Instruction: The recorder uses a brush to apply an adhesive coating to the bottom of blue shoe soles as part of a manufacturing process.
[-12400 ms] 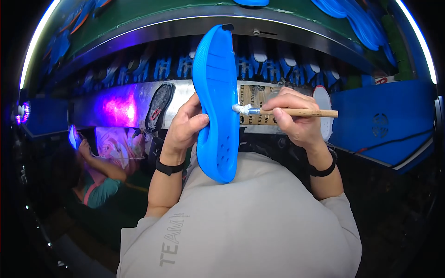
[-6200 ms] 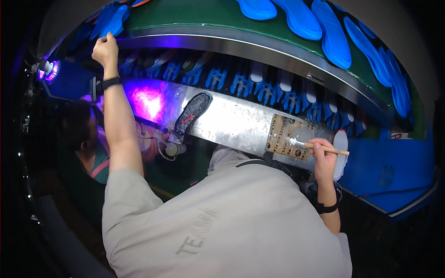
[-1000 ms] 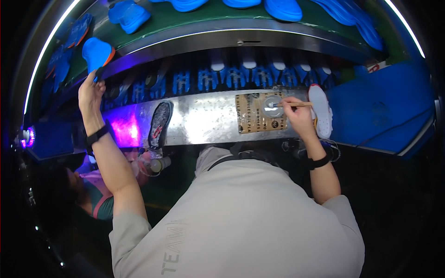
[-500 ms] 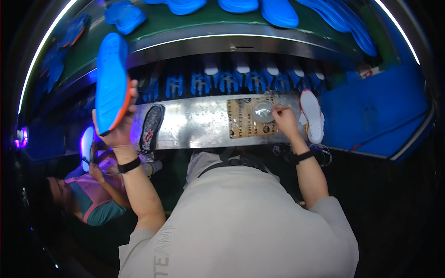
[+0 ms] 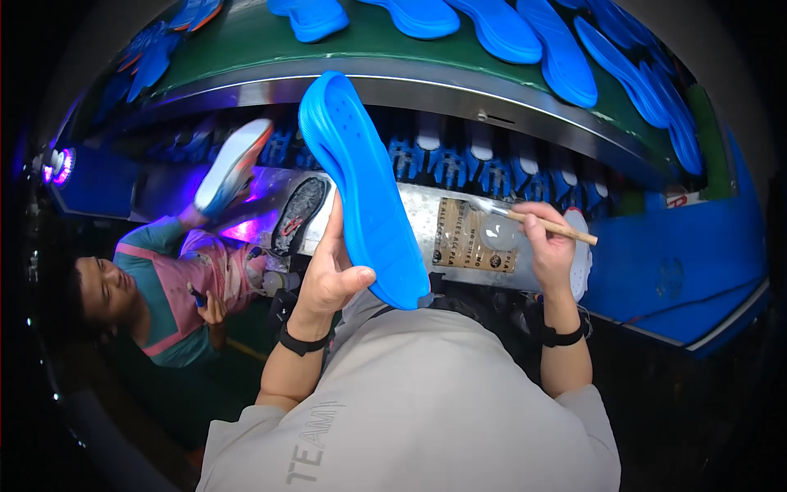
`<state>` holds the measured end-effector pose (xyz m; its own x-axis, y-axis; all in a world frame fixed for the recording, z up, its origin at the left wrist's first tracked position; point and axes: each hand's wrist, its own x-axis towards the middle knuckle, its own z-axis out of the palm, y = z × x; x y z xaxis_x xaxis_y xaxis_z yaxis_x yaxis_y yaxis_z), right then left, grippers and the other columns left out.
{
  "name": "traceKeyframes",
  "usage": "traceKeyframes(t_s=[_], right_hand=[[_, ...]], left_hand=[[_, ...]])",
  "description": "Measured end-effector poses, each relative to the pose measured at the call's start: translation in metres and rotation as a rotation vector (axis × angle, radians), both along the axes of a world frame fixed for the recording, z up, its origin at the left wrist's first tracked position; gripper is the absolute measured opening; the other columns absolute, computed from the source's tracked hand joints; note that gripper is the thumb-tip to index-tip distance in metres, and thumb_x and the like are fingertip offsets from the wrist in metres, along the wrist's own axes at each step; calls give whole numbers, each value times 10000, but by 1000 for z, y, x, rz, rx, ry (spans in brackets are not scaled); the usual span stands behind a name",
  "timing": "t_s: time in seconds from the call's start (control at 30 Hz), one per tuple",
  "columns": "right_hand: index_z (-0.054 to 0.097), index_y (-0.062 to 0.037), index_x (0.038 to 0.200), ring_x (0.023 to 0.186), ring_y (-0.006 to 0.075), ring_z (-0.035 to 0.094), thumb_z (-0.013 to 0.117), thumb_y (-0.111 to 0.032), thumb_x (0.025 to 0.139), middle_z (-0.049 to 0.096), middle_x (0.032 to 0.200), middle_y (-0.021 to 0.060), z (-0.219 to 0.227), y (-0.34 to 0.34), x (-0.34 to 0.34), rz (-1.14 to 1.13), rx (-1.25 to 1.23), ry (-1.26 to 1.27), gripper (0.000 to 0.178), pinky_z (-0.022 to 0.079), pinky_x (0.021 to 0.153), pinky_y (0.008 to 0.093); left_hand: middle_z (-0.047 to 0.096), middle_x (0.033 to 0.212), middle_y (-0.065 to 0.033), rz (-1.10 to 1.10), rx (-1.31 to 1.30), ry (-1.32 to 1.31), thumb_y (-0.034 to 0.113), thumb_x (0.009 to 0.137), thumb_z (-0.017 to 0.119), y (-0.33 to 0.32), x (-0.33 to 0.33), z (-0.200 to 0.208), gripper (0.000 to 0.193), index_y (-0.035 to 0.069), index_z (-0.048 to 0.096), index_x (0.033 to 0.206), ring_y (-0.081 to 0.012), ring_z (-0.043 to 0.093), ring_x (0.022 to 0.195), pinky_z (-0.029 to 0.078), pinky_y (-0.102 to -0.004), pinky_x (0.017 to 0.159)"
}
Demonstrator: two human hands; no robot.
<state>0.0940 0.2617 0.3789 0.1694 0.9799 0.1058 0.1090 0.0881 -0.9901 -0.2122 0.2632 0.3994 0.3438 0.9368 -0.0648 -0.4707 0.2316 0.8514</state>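
My left hand [image 5: 330, 280] is closed on the edge of a long blue shoe sole [image 5: 369, 197], its thumb across the side. The sole stands tilted in front of me, its broad face toward me. In my right hand [image 5: 551, 246] is a thin brush [image 5: 566, 229] with a wooden handle, gripped between thumb and fingers. Its bristle end points left, over the far rim of a small round dish [image 5: 499, 234] with clear liquid. That dish rests on a piece of printed brown cardboard [image 5: 467, 254]. Beside my right hand lies a white sole [image 5: 579, 266], partly hidden by it.
A metal ledge [image 5: 418, 213] runs under the cardboard, with a dark sole [image 5: 300, 216] on its left. Beyond is a green conveyor [image 5: 246, 57] carrying several blue soles. On the left a co-worker [image 5: 164, 287] holds up a white-and-orange sole [image 5: 232, 166]. A blue panel [image 5: 672, 254] stands right.
My left hand has brought the blue sole rightward and turned its face toward me. My right hand has drawn back from the dish, and the brush now shows plainly. The co-worker's sole has risen.
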Motion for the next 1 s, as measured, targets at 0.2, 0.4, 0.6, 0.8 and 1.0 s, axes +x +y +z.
traceKeyframes(t_s=[0.2, 0.4, 0.6, 0.8, 1.0], right_hand=[[728, 6, 977, 769, 139, 602, 639, -58, 880, 695, 867, 76, 45, 26, -30, 189, 233, -40, 146, 471, 702, 273], [723, 16, 1016, 775, 118, 607, 621, -56, 899, 693, 920, 84, 42, 32, -34, 219, 288, -119, 171, 478, 691, 252], [722, 5, 905, 686, 177, 615, 650, -60, 834, 693, 793, 91, 46, 15, -31, 196, 317, -227, 121, 487, 629, 300], [724, -6, 862, 653, 178, 587, 638, -52, 811, 658, 713, 73, 45, 0, -27, 292, 253, -234, 110, 472, 609, 317], [714, -11, 838, 642, 177, 574, 628, -44, 792, 655, 708, 70, 49, -10, -22, 369, 250, -205, 103, 464, 593, 320]], left_hand=[[296, 1564, -139, -95, -18, 40, 227, 701, 811, -8, 21, 7, 1211, 81, 16, 1603, -266, 354, 1419, 314, -413, 1155], [312, 1549, -170, -171, -39, 40, 224, 725, 802, -15, 29, 20, 1194, 75, 2, 1599, -286, 442, 1357, 415, -448, 1096], [329, 1542, -175, -149, -30, -12, 269, 714, 804, -12, 30, 12, 1205, 66, 10, 1598, -288, 439, 1367, 399, -443, 1110], [331, 1547, -169, -148, -13, -9, 337, 687, 803, -1, 27, 12, 1221, 56, 37, 1596, -286, 403, 1400, 356, -425, 1141], [332, 1550, -166, -113, 7, 2, 322, 674, 817, -1, 26, 12, 1237, 54, 37, 1596, -289, 384, 1416, 339, -423, 1152]])
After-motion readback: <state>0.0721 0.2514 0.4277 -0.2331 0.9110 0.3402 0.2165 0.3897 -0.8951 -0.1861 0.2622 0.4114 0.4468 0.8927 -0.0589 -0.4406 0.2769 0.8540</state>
